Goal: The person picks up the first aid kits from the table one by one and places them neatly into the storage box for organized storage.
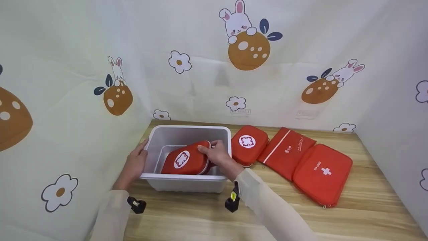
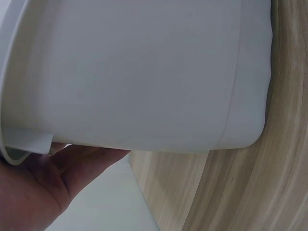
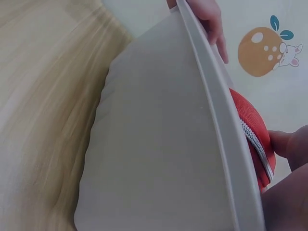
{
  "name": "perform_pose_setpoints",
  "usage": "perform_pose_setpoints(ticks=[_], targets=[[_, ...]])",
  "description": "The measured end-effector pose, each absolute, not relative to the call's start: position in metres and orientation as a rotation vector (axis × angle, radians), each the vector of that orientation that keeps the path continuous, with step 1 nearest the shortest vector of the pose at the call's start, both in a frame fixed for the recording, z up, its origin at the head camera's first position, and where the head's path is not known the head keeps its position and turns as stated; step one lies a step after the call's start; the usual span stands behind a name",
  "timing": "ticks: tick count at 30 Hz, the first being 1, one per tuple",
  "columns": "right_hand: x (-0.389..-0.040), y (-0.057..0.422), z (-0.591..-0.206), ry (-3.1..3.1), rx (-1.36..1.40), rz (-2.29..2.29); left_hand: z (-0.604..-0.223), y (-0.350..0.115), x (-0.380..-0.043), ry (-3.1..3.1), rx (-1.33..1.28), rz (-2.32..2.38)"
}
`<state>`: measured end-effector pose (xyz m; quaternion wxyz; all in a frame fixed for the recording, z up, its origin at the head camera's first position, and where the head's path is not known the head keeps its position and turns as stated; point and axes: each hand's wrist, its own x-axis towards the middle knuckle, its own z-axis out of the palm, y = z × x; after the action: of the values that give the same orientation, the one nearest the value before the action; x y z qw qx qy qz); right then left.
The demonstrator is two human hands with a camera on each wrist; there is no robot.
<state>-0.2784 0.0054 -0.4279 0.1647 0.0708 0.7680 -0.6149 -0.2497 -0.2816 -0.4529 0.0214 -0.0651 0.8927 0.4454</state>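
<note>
A white plastic bin (image 1: 187,184) stands on the wooden table, with a red zippered first-aid case (image 1: 197,152) tilted inside it. My right hand (image 1: 219,154) reaches over the bin's right side and pinches the case at its upper right end, thumb on top. A round white emblem marks the case's face; in the right wrist view its zipper (image 3: 257,147) shows just past the rim. On the bin's left side, my left hand (image 1: 136,162) grips the rim, and the left wrist view has its fingers (image 2: 91,168) against the outer wall.
Right of the bin lie a second red case (image 1: 257,147) with the same emblem, a flat red pouch (image 1: 281,160) with a white stripe, and a red first-aid bag (image 1: 334,167) with a white cross. Patterned fabric walls (image 1: 200,83) enclose the table (image 1: 187,217) at the back and sides.
</note>
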Motion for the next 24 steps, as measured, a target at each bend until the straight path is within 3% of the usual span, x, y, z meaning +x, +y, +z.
perform_pose_setpoints(ticks=[24], targets=[[-0.2746,-0.0002,-0.4328,2.186,0.166,-1.611,-0.4526,-0.2804,-0.2493,2.746,-0.206,1.377]])
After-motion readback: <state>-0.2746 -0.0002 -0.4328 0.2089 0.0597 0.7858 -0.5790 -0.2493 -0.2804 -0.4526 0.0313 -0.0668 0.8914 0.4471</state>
